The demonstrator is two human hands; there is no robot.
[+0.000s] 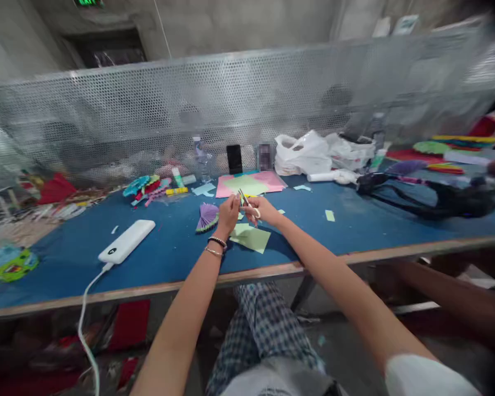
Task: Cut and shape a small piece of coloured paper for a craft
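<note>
Both my arms reach out over a blue table. My right hand grips small scissors, blades pointing up and left. My left hand, with bracelets on the wrist, is closed just beside the blades; what it pinches is too small to tell. Under the hands lies a light green paper sheet. A folded purple paper fan rests just left of my left hand. Pink and green sheets lie behind the hands.
A white power bank with a cable lies at the left. Coloured paper crafts, a glue stick, a bottle, a phone, white plastic bags and a black bag line the back. A perforated metal screen stands behind. Another person's arm is at the right.
</note>
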